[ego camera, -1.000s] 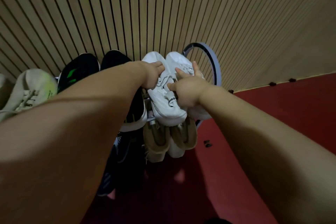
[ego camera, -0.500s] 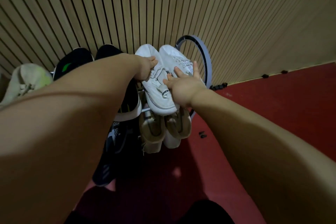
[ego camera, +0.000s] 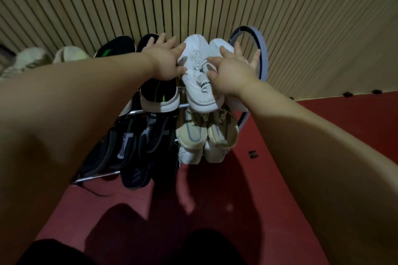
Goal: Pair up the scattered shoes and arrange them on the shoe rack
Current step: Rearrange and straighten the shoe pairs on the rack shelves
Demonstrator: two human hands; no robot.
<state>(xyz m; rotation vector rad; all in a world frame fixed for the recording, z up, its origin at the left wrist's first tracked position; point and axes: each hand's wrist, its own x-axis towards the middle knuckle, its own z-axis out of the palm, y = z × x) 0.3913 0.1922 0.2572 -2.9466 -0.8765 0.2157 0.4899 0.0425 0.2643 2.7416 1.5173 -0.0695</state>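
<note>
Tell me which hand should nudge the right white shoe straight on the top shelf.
Right. The right hand already lies open over the right white shoe by the rack's hoop end. The left hand, also open, sits over the black shoe, with the left white shoe between.

Metal-bar shoe rack (ego camera: 150, 111) with a rounded grey end loop, against the slatted wall. Top tier: white lace-up sneaker pair (ego camera: 199, 79), side by side, toes to wall; black green-striped trainers (ego camera: 159, 94) beside them. Lower tiers: beige knit pair (ego camera: 206, 131), dark mesh trainers (ego camera: 137, 144).
</note>
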